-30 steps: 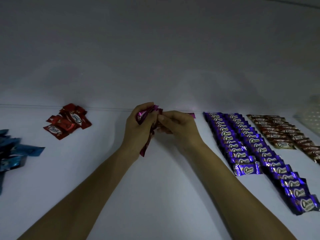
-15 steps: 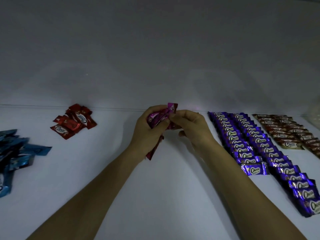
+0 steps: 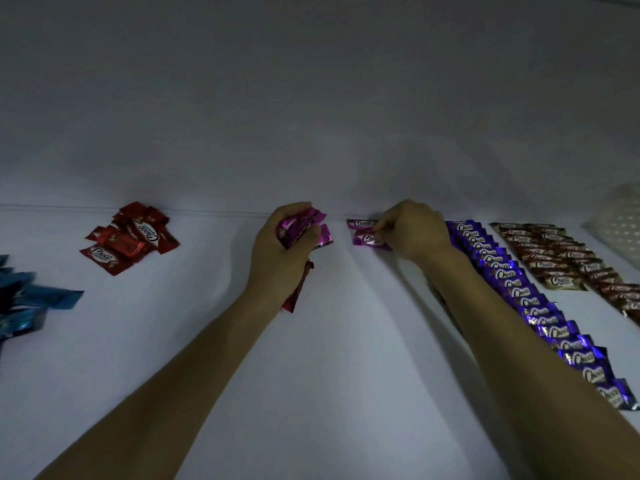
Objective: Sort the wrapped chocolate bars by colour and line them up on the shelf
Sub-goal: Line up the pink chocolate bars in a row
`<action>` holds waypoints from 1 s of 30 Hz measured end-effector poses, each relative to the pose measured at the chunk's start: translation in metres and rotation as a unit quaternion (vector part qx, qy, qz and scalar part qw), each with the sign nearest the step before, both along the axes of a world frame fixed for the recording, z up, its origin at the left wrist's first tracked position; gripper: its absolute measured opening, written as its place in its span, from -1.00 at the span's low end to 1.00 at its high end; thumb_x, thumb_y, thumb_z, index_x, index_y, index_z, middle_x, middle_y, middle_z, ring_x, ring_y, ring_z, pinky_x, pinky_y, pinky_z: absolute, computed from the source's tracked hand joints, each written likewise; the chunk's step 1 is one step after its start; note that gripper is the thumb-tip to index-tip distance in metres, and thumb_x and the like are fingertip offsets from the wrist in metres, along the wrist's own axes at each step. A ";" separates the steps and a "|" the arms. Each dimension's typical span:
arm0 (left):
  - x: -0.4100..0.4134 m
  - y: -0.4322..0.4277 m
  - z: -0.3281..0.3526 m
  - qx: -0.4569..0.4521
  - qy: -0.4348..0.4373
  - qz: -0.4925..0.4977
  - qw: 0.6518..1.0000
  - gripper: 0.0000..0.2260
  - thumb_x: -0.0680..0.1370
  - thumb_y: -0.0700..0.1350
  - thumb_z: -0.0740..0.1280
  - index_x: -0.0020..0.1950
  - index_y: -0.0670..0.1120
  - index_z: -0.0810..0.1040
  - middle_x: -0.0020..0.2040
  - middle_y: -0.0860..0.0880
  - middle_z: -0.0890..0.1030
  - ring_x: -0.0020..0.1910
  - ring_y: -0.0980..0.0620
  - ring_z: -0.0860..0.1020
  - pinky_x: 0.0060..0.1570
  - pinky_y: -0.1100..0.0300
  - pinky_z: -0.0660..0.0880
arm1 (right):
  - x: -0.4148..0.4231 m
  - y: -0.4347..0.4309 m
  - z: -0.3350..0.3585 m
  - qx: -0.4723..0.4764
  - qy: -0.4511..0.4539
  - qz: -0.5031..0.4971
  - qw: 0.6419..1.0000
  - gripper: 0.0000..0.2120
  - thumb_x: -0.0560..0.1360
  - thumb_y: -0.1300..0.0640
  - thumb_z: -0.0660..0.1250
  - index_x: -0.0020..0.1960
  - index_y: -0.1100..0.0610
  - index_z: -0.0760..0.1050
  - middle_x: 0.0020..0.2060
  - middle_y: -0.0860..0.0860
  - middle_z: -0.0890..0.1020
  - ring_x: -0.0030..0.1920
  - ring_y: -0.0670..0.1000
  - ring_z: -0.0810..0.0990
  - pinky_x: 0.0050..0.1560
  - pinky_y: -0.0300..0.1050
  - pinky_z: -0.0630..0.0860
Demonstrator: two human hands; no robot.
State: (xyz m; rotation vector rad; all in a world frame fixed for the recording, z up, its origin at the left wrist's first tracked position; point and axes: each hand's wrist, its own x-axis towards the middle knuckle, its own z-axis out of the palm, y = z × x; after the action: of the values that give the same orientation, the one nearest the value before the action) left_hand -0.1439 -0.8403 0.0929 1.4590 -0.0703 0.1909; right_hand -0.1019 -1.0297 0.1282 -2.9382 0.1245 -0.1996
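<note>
While your left grip (image 3: 277, 251) clamps the magenta bundle (image 3: 299, 226), your right grip (image 3: 415, 233), at its three o'clock, pinches one bar (image 3: 365, 239) lying nine-to-three.

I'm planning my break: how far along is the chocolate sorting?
Looks done: purple bars and brown bars lie in rows on the right. In hand: a pink row is starting, with one pink bar at the back, the right hand pinching a second pink bar in front of it, the left hand gripping a pink bundle. Left: the red pile and blue pile lie loose.
</note>
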 end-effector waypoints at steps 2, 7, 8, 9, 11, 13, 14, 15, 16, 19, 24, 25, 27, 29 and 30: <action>0.001 0.000 -0.001 0.001 -0.004 -0.002 1.000 -0.75 0.54 -0.27 0.35 0.14 0.03 0.54 0.11 -0.10 0.58 -0.32 0.09 0.48 -0.45 0.37 0.43 | 0.007 -0.002 0.000 -0.023 0.002 0.006 1.000 -0.83 0.49 0.09 0.36 0.05 -0.06 0.63 0.09 0.00 0.63 0.16 0.12 0.49 0.16 -0.06 0.31; 0.001 -0.001 0.000 -0.005 0.002 -0.001 1.000 -0.77 0.54 -0.25 0.34 0.13 0.03 0.54 0.10 -0.12 0.58 -0.33 0.08 0.48 -0.46 0.37 0.43 | 0.021 0.001 -0.005 -0.055 -0.040 0.042 0.997 -0.78 0.50 0.13 0.31 0.07 -0.08 0.63 0.09 0.02 0.63 0.14 0.14 0.49 0.12 -0.07 0.32; 0.001 -0.001 0.000 -0.006 0.004 0.000 1.000 -0.77 0.55 -0.24 0.34 0.12 0.04 0.54 0.10 -0.11 0.58 -0.33 0.08 0.48 -0.46 0.37 0.43 | 0.024 0.002 -0.007 -0.054 -0.042 0.046 0.997 -0.78 0.50 0.14 0.31 0.07 -0.08 0.63 0.08 0.02 0.63 0.14 0.13 0.49 0.11 -0.08 0.32; 0.001 -0.001 0.000 -0.007 0.006 0.000 1.000 -0.78 0.55 -0.24 0.34 0.13 0.04 0.54 0.09 -0.11 0.58 -0.33 0.09 0.48 -0.46 0.36 0.43 | 0.025 0.002 -0.009 -0.050 -0.043 0.051 0.996 -0.78 0.49 0.15 0.32 0.05 -0.07 0.64 0.07 0.02 0.63 0.14 0.13 0.49 0.10 -0.09 0.31; 0.001 0.000 -0.001 -0.010 0.007 0.001 1.000 -0.78 0.55 -0.23 0.34 0.14 0.02 0.54 0.08 -0.10 0.58 -0.35 0.10 0.48 -0.45 0.35 0.44 | 0.026 0.002 -0.013 -0.050 -0.051 0.059 0.996 -0.81 0.46 0.16 0.34 0.01 -0.03 0.64 0.02 0.04 0.63 0.11 0.14 0.50 0.04 -0.10 0.31; 0.001 0.000 -0.001 -0.011 0.008 -0.003 1.000 -0.78 0.56 -0.23 0.33 0.15 0.02 0.54 0.05 -0.05 0.59 -0.41 0.12 0.49 -0.45 0.33 0.45 | 0.023 0.001 -0.015 -0.051 -0.068 0.071 0.994 -0.84 0.45 0.17 0.34 0.00 0.03 0.61 -0.01 0.07 0.61 0.07 0.15 0.51 -0.04 -0.11 0.32; 0.000 0.000 0.000 -0.011 0.008 -0.007 1.000 -0.79 0.56 -0.22 0.33 0.15 0.03 0.54 0.02 -0.04 0.59 -0.44 0.13 0.49 -0.46 0.32 0.46 | 0.020 0.002 -0.016 -0.035 -0.085 0.077 0.993 -0.86 0.46 0.17 0.33 0.00 0.07 0.59 -0.04 0.09 0.61 0.04 0.16 0.52 -0.06 -0.09 0.34; 0.000 -0.001 0.001 -0.009 0.007 -0.009 1.000 -0.79 0.57 -0.21 0.32 0.14 0.04 0.53 0.00 -0.03 0.59 -0.47 0.15 0.48 -0.46 0.31 0.46 | 0.014 0.006 -0.015 0.021 -0.102 0.084 0.991 -0.88 0.47 0.16 0.32 -0.02 0.11 0.59 -0.08 0.11 0.62 -0.02 0.15 0.55 -0.08 -0.08 0.39; 0.000 -0.001 0.001 -0.007 0.005 -0.008 1.000 -0.80 0.57 -0.20 0.32 0.14 0.05 0.52 0.00 -0.04 0.60 -0.49 0.16 0.49 -0.47 0.31 0.45 | 0.005 0.013 -0.013 0.123 -0.103 0.091 0.983 -0.87 0.50 0.12 0.33 -0.06 0.16 0.60 -0.13 0.12 0.64 -0.10 0.12 0.57 -0.11 -0.07 0.44; -0.002 0.000 0.002 -0.004 -0.003 0.001 1.000 -0.81 0.58 -0.17 0.31 0.13 0.08 0.50 0.00 -0.06 0.60 -0.43 0.18 0.54 -0.49 0.32 0.43 | -0.029 0.040 -0.006 0.454 0.034 0.107 0.884 -0.71 0.53 -0.02 0.32 -0.16 0.20 0.61 -0.28 0.09 0.66 -0.37 -0.07 0.57 -0.30 -0.27 0.48; -0.002 -0.001 0.001 0.027 -0.032 -0.013 0.999 -0.80 0.60 -0.17 0.28 0.15 0.09 0.48 0.02 -0.06 0.62 -0.17 0.06 0.61 -0.43 0.34 0.47 | -0.046 0.049 -0.012 0.538 0.065 0.128 0.831 -0.89 0.50 0.24 0.36 -0.20 0.14 0.61 -0.42 -0.10 0.64 -0.44 -0.20 0.53 -0.43 -0.42 0.37; -0.002 -0.001 0.001 0.028 -0.035 -0.014 0.999 -0.80 0.59 -0.17 0.28 0.14 0.10 0.48 0.06 -0.08 0.61 -0.20 0.06 0.59 -0.46 0.34 0.46 | -0.047 0.049 -0.011 0.545 0.058 0.125 0.827 -0.90 0.50 0.26 0.36 -0.18 0.16 0.61 -0.41 -0.09 0.63 -0.44 -0.20 0.53 -0.43 -0.42 0.37; -0.002 -0.001 0.000 0.020 -0.024 -0.004 1.000 -0.81 0.59 -0.17 0.28 0.14 0.08 0.49 0.08 -0.08 0.59 -0.33 0.12 0.54 -0.49 0.33 0.43 | -0.049 0.047 -0.007 0.565 0.039 0.107 0.817 -0.92 0.50 0.29 0.35 -0.12 0.26 0.61 -0.40 -0.01 0.60 -0.48 -0.20 0.48 -0.46 -0.41 0.35; -0.001 0.000 0.000 0.000 -0.006 0.018 1.000 -0.81 0.60 -0.19 0.27 0.15 0.05 0.48 0.06 -0.08 0.58 -0.48 0.17 0.48 -0.51 0.34 0.41 | -0.048 0.041 -0.004 0.591 0.003 0.070 0.804 -0.89 0.49 0.28 0.35 -0.09 0.34 0.59 -0.47 0.00 0.54 -0.54 -0.16 0.40 -0.52 -0.36 0.29; 0.000 0.001 0.000 -0.011 -0.001 0.025 1.000 -0.82 0.60 -0.20 0.26 0.14 0.04 0.48 0.06 -0.08 0.58 -0.53 0.18 0.45 -0.52 0.34 0.41 | -0.048 0.036 -0.004 0.599 -0.007 0.059 0.798 -0.89 0.49 0.27 0.35 -0.12 0.33 0.58 -0.52 -0.01 0.51 -0.57 -0.14 0.36 -0.54 -0.34 0.25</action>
State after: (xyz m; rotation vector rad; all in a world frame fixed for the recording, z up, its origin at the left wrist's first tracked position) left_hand -0.1441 -0.8393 0.0932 1.4394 -0.0319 0.2331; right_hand -0.1497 -0.9938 0.1245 -1.6551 0.0326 -0.0666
